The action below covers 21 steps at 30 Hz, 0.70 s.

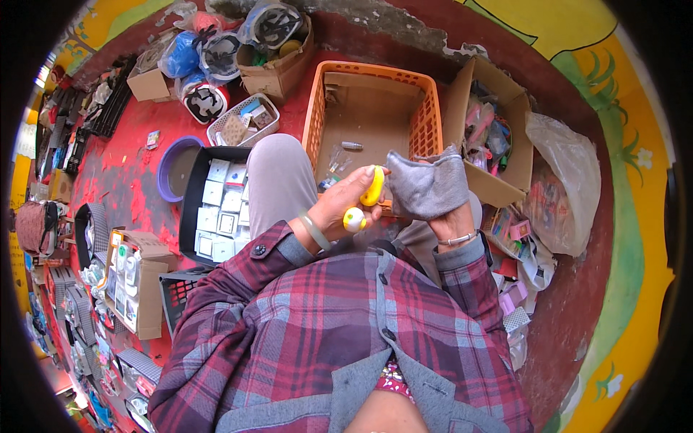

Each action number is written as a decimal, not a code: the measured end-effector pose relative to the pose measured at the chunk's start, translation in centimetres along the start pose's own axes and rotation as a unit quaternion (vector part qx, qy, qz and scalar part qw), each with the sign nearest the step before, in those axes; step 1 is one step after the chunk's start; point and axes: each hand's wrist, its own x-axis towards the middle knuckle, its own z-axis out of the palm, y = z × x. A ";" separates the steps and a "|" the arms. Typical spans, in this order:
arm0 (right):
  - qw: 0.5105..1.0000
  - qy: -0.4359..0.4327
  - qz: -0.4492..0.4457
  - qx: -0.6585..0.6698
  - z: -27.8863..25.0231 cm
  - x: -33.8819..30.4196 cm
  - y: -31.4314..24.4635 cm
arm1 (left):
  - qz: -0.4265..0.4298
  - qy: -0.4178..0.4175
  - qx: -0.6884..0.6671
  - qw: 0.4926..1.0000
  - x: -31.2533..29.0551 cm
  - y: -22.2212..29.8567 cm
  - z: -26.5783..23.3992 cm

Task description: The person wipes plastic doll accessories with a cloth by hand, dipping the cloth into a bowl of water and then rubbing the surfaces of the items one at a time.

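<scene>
In my left hand [341, 200] is a small bright yellow curved piece [373, 186], pinched near the fingertips. A round white-and-yellow end [354, 219] shows below the fingers; I cannot tell whether it belongs to the same object. A grey cloth [429, 186] is held up by my right hand [453, 225], draped over most of its fingers. The cloth's left edge comes close to the yellow piece. Both hands are above my lap, in front of an orange plastic basket [315, 97].
Cardboard with a few small items lies in the basket. An open cardboard box [514, 155] of colourful goods stands on the right. To the left are a black tray [193, 195] of small white boxes, a purple basin [164, 169] and a white basket [269, 128].
</scene>
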 end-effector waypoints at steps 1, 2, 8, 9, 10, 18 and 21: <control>1.000 -0.007 -0.001 0.016 0.5 -0.4 0.0 | -0.021 -0.001 -0.024 1.000 0.1 0.2 0.3; 0.999 -0.028 -0.001 0.022 0.3 -0.3 0.3 | -0.042 -0.001 -0.047 0.998 0.1 0.3 0.5; 0.963 -0.242 0.060 -0.101 -2.3 1.4 3.1 | -0.041 0.008 -0.034 0.999 -0.2 0.3 2.2; 0.945 -0.254 0.017 -0.204 -2.2 1.6 3.7 | -0.055 0.042 0.027 0.997 -0.2 0.0 1.9; 0.882 -0.203 -0.099 -0.413 -1.8 1.9 4.6 | -0.068 0.074 0.088 0.991 -0.1 -0.5 1.3; 0.554 -0.243 -0.299 -0.738 1.1 0.5 3.6 | -0.066 0.119 0.088 0.987 -1.4 0.8 4.7; 0.782 -0.152 -0.233 -0.558 0.2 -0.6 4.2 | -0.061 0.078 0.079 0.992 -1.3 0.7 4.8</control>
